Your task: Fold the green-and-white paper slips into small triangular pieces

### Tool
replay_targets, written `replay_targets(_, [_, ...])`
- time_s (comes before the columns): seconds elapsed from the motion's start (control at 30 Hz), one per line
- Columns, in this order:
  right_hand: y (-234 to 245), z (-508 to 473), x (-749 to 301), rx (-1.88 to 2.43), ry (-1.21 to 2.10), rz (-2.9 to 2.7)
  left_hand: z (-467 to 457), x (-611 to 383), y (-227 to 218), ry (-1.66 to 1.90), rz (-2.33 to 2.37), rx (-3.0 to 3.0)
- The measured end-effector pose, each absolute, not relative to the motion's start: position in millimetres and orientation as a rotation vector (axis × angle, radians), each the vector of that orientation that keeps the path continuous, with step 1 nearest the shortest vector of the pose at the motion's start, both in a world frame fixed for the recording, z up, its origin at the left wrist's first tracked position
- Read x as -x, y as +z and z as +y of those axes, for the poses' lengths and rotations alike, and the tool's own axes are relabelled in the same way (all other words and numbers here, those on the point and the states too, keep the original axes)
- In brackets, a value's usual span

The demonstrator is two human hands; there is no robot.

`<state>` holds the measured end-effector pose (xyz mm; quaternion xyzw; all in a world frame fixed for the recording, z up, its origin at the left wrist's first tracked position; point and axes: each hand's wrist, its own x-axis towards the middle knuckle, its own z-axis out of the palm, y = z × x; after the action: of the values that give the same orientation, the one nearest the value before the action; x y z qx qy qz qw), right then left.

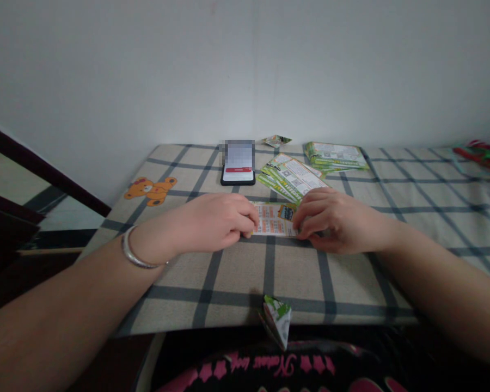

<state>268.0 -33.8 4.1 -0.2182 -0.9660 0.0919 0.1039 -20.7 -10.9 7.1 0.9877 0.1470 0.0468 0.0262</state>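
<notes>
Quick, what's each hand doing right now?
Left hand: closed, pinching the left edge of the orange-printed white paper ticket.
Right hand: closed, pinching the same ticket's right edge.

Left hand, right hand, printed paper between

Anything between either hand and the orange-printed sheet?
Nothing visible. The left hand and right hand both touch opposite ends of the orange-printed paper sheet. The green-printed leaflets lie beyond it, not between.
</notes>
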Motion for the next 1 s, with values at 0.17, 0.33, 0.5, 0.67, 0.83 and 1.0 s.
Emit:
replay_targets(0.17, [5,-35,-270,0.656,0.377,-2.833,-6,23,6,0.178,0.46,-2.955])
replay_targets(0.33, [6,-35,-270,0.681,0.41,-2.814,0,25,7,0.149,0.467,-2.861])
replay_targets(0.5, [6,-37,-267,0.716,0.375,-2.8,-2,25,9,0.167,0.492,-2.832])
replay_targets(0.67, [0,-38,-262,0.755,0.303,-2.79,-4,21,5,0.282,0.496,-2.837])
replay_targets(0.83, [-6,-37,-259,0.81,0.221,-2.778,-3,19,-5,0.327,0.522,-2.935])
replay_targets(1.0, [-8,-34,-259,0.815,0.227,-2.762,-4,18,-11,0.336,0.656,-3.011])
